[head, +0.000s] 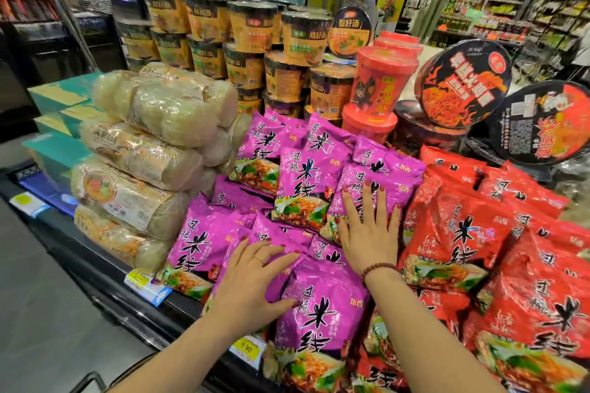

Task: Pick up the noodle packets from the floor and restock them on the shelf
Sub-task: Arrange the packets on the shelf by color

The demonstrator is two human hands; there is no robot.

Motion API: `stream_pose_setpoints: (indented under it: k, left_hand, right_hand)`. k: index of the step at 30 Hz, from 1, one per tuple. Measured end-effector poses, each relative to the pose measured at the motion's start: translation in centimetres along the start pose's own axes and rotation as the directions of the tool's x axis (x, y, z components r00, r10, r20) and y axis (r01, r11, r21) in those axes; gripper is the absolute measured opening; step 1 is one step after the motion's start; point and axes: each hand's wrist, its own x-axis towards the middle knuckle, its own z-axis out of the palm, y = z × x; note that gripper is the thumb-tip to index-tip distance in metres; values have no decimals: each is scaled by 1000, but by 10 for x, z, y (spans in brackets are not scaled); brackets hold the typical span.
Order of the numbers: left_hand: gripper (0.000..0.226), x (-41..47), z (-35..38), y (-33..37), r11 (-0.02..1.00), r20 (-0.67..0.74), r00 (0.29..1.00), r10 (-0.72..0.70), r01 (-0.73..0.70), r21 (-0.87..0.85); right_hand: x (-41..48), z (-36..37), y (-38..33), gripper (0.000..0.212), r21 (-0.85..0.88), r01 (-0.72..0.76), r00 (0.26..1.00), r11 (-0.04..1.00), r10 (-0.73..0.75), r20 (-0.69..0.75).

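Several purple noodle packets (306,175) lie piled on the black shelf (105,268) in the middle of the head view. My left hand (255,277) lies flat with spread fingers on a purple packet (319,309) at the front of the pile. Further back, my right hand (370,226) presses with straight fingers on another purple packet (380,182) beside the red ones. Neither hand grips anything. The floor (41,313) at lower left shows no packets.
Red noodle packets (498,249) fill the shelf to the right. Clear bags of pale vermicelli (143,143) are stacked on the left. Orange cup noodles (249,41) and red bowls (463,86) stand behind. Price tags (247,349) hang on the shelf edge. A person stands at far back left.
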Motion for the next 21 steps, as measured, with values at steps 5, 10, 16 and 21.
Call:
stream_pose_setpoints:
  k: [5,10,16,21]
  left_hand:
    - [67,-2,-14,-5,997,-14,999,50,-50,-53]
    - [55,-18,-45,-23,991,-123,986,111,-119,-61]
    - [46,-68,-83,-66,981,-148,971,190,-194,-14]
    - [49,-134,-95,-120,986,-76,983,166,-168,-19]
  right_hand:
    - [-3,-31,-1,56,56,6,996,998,-11,86]
    - [-46,-74,-27,46,263,56,994,963,-29,-108]
    - [-134,-95,-93,47,320,193,973,928,-140,-183]
    - [-200,-84,-157,46,369,166,984,914,-131,-119]
